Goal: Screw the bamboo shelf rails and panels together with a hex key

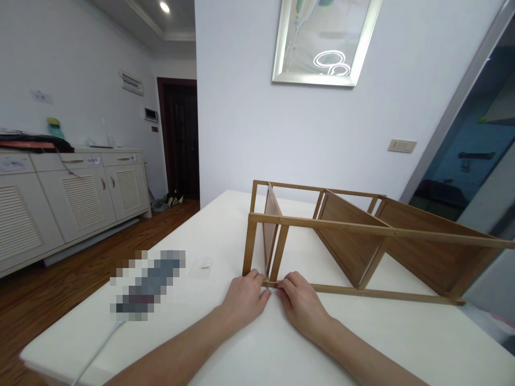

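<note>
A wooden shelf rack point(340, 222) lies on its side on the white table point(225, 354), its several panels standing on edge. My left hand point(246, 297) is closed around the near lower rail at the rack's left end, thumb on the near side. Just right of it, my right hand point(301, 303) pinches a thin silvery hex key point(274, 290) against the same rail, beside the joint with a crosspiece. The fingers partly cover the key and whatever fastener it meets.
Left of my hands lies a small clear plastic bag point(200, 268) with a screw-like piece. Farther left is a pixelated object point(151, 281) with a white cable point(96, 351). A wall point(249, 134) rises behind the table; a white cabinet point(80, 198) stands at far left.
</note>
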Tool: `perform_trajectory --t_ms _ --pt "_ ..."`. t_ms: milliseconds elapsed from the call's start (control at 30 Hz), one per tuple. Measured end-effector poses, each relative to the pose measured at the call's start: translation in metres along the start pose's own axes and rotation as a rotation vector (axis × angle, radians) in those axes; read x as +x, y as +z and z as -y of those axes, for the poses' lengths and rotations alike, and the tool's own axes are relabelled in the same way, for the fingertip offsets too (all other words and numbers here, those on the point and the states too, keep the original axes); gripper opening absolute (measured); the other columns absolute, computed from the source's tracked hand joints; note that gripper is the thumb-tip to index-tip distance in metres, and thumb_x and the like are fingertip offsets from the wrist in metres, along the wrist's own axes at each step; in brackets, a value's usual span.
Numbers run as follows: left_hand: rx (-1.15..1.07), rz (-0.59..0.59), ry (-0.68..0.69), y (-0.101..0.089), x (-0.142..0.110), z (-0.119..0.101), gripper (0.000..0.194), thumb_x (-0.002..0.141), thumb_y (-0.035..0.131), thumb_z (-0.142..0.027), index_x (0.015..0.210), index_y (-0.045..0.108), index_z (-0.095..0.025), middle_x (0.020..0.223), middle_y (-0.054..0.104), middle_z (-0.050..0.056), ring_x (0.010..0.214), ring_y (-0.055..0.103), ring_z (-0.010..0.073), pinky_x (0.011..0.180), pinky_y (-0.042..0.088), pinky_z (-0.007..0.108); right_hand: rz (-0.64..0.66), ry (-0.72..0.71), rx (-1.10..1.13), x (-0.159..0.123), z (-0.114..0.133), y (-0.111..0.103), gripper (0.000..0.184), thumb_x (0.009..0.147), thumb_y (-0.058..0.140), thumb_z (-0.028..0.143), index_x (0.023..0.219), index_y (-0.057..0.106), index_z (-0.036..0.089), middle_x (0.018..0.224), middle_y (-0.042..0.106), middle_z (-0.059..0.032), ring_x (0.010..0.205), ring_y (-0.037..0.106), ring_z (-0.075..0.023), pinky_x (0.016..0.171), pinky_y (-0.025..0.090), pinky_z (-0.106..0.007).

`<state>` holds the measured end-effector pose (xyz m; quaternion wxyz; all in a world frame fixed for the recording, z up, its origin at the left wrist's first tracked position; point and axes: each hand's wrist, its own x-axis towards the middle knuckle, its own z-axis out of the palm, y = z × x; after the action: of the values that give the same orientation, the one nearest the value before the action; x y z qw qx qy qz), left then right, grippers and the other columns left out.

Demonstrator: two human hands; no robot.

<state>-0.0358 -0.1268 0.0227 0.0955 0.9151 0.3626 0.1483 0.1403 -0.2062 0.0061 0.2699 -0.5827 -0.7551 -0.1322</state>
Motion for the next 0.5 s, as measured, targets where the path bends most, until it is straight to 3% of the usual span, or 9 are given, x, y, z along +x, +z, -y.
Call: perform_trajectory --t_ms 200,500 --pt "0.025 0.012 0.019 0.0003 0.0002 0.0002 0.032 0.098 0.047 -0.035 0.120 0.064 -0.019 0.115 0.067 0.009 0.098 0.068 0.0250 0.086 0.053 0.037 -0.028 -0.044 -0.076 -0.0057 -0.0026 -0.0006 0.020 0.097 0.046 0.008 0.088 0.061 0.017 0.085 0.059 -0.0075 0.080 0.051 -0.0214 0.070 0.044 -0.035" --pt "0.141 0.048 0.085 -0.0010 -0.0015 -0.0029 0.036 0.101 0.039 -0.033 0.119 0.063 -0.013 0.112 0.067 0.014 0.093 0.069 0.0285 0.078 0.055 0.040 0.011 -0.121 -0.146 -0.0069 -0.0064 0.0021 0.023 0.090 0.046 -0.001 0.088 0.060 0.018 0.084 0.057 -0.0071 0.080 0.049 -0.0221 0.070 0.042 -0.034"
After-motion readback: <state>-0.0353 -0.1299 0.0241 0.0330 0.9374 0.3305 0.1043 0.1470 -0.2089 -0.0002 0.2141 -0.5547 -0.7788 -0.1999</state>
